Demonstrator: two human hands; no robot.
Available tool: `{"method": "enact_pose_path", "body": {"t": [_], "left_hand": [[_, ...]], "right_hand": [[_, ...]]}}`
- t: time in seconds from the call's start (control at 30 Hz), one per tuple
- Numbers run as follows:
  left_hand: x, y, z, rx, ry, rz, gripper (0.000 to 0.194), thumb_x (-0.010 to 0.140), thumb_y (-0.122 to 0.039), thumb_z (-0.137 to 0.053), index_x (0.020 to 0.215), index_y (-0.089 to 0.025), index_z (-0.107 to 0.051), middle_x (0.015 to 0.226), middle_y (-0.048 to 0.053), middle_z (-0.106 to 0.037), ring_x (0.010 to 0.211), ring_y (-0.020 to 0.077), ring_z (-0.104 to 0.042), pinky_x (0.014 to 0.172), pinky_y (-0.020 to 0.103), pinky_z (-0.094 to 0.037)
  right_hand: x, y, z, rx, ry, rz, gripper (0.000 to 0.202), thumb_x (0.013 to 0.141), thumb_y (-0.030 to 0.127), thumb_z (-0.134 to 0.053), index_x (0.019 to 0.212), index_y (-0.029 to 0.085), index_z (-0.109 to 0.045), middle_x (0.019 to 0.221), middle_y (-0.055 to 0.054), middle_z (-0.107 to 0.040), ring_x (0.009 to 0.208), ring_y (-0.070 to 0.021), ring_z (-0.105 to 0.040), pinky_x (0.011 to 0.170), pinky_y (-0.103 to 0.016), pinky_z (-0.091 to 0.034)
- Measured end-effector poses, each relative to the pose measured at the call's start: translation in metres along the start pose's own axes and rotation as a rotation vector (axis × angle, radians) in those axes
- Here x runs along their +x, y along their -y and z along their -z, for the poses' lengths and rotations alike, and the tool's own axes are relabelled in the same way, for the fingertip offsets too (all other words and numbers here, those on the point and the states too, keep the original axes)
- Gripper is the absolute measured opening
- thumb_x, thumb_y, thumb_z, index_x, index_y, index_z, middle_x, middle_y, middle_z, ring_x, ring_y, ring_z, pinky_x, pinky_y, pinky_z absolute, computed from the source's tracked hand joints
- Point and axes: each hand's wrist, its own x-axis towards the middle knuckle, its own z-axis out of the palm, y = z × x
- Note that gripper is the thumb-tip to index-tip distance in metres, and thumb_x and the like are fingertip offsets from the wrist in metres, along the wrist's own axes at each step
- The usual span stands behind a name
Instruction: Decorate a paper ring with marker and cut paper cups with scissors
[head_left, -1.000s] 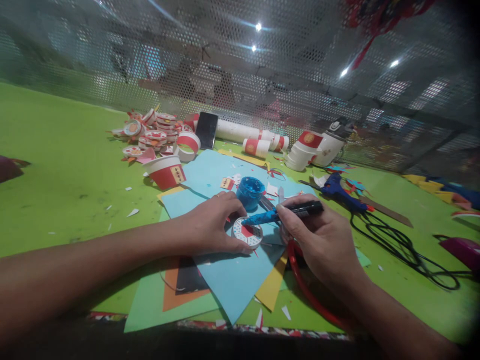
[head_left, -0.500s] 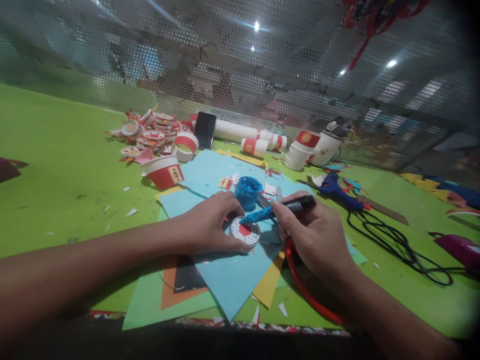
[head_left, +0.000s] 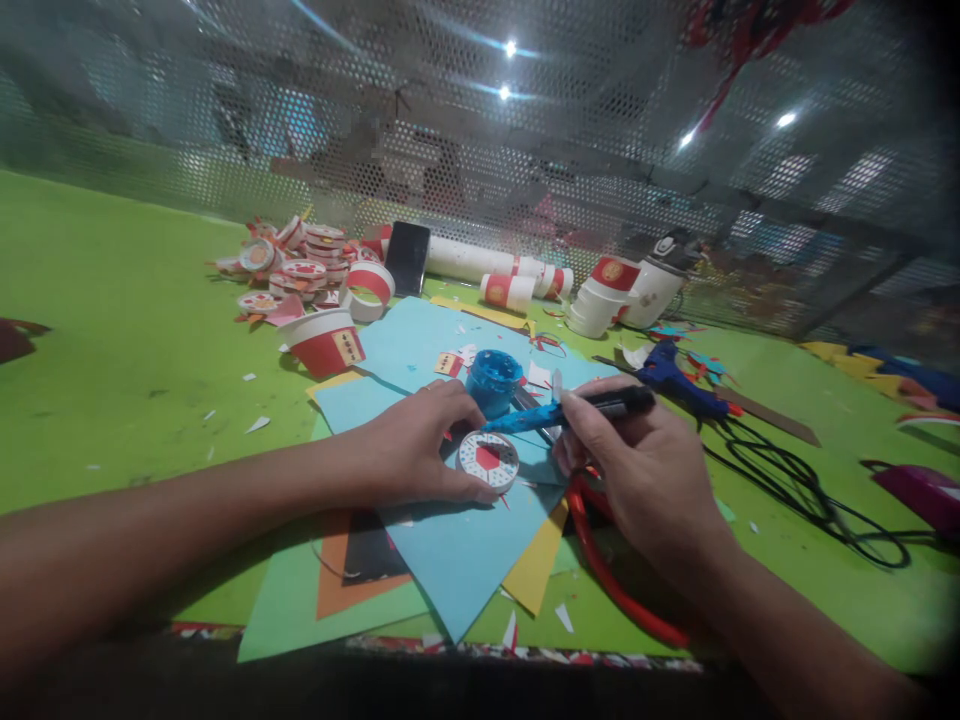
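My left hand (head_left: 424, 442) pinches the paper disc (head_left: 489, 461), mostly dotted, remaining gaps unclear; my right hand (head_left: 637, 462) grips the blue-smeared marker (head_left: 535, 416)

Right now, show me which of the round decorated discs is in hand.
The blue-speckled disc with the red centre, held at its edge by the left hand; the other discs lie heaped left of the phone, untouched.

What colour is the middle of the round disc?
The disc's middle is red, as the head view shows best.
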Motion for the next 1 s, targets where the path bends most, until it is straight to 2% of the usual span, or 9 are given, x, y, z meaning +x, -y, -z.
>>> {"method": "enact_pose_path", "body": {"t": [0.17, 0.43, 0.67, 1.0], "left_hand": [[-0.0004, 0.0002, 0.0002, -0.004, 0.001, -0.007, 0.049, 0.064, -0.051, -0.077, 0.093, -0.015, -0.06, 0.093, 0.005, -0.053, 0.082, 0.0194, -0.049, 0.071, 0.031, -0.041], [-0.0006, -0.0003, 0.0, -0.015, 0.002, 0.006, 0.052, 0.063, -0.05, -0.077, 0.097, -0.015, -0.061, 0.094, 0.005, -0.053, 0.082, 0.0197, -0.049, 0.072, 0.031, -0.041], [0.0001, -0.0002, -0.0003, -0.007, -0.005, -0.013, 0.047, 0.064, -0.052, -0.077, 0.09, -0.017, -0.06, 0.094, 0.005, -0.054, 0.087, 0.0209, -0.05, 0.073, 0.031, -0.042], [-0.0002, -0.0014, 0.0007, -0.007, 0.001, 0.001, 0.051, 0.064, -0.05, -0.078, 0.096, -0.015, -0.061, 0.095, 0.006, -0.054, 0.085, 0.0207, -0.05, 0.072, 0.031, -0.042]], "right_hand": [[-0.0013, 0.0026, 0.0006, -0.012, -0.125, 0.053, 0.021, 0.08, 0.037, -0.071, 0.074, 0.022, -0.057, 0.048, 0.005, -0.053, 0.041, -0.0109, -0.048, 0.04, -0.024, -0.04], [-0.0034, 0.0029, -0.0055, -0.144, -0.09, 0.159, 0.017, 0.081, 0.031, -0.067, 0.073, 0.019, -0.057, 0.055, 0.005, -0.051, 0.045, -0.0094, -0.047, 0.045, -0.025, -0.04], [-0.0036, 0.0031, -0.0053, -0.155, -0.004, 0.122, 0.017, 0.083, 0.032, -0.064, 0.077, 0.019, -0.057, 0.059, 0.004, -0.052, 0.048, -0.0095, -0.048, 0.046, -0.024, -0.039], [-0.0013, 0.0014, -0.0038, -0.206, -0.055, 0.126, 0.02, 0.082, 0.036, -0.066, 0.075, 0.02, -0.057, 0.055, 0.006, -0.049, 0.046, -0.0096, -0.046, 0.045, -0.024, -0.037]]}}
